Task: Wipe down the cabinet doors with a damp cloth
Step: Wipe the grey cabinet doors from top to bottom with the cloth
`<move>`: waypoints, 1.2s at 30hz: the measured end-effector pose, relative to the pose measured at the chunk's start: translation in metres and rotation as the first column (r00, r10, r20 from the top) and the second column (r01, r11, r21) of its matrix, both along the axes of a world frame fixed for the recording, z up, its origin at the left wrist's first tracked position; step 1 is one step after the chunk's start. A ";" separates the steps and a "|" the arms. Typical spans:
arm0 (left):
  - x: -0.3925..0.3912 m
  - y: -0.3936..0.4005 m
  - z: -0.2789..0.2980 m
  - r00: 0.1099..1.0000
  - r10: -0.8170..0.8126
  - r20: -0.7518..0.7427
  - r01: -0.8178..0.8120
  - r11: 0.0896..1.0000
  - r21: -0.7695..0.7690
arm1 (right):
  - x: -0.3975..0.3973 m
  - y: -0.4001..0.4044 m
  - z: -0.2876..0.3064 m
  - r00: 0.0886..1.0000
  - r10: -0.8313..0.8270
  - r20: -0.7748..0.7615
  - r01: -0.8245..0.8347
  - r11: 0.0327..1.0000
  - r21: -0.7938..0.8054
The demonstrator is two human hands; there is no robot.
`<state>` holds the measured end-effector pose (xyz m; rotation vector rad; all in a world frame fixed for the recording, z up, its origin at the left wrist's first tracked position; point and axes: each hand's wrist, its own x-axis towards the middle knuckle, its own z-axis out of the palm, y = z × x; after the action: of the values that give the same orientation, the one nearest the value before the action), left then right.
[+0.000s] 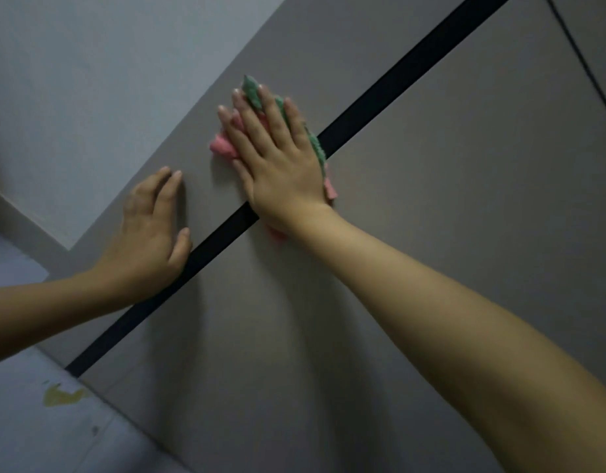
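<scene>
The right hand (277, 158) presses the cloth (252, 92) flat-fingered across the black gap (397, 76) between cabinet doors (448, 216); the left hand (151, 230), fingers straight, braces just beside it, holding nothing.

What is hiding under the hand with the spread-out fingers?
Under the right hand is a pink and green cloth, pressed flat against the grey cabinet door. Its edges poke out around the fingers. The cloth's middle and part of the black strip are covered.

wall (90, 80): pale grey, upper left | floor (39, 438): grey, lower left | yellow stain (61, 396): on floor near the bottom-left corner | small dark speck (95, 430): just beyond it
</scene>
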<state>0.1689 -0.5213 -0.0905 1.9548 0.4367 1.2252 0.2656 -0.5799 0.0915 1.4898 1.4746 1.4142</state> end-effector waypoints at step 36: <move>-0.004 0.010 -0.012 0.998 0.056 0.020 -0.056 0.998 0.024 | 0.012 -0.087 -0.087 0.987 -0.042 -0.157 -0.017 0.936 -0.353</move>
<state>0.1647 -0.5113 -0.1026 1.9620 0.4715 1.2892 0.2778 -0.6673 0.0043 1.4041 1.7097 0.9706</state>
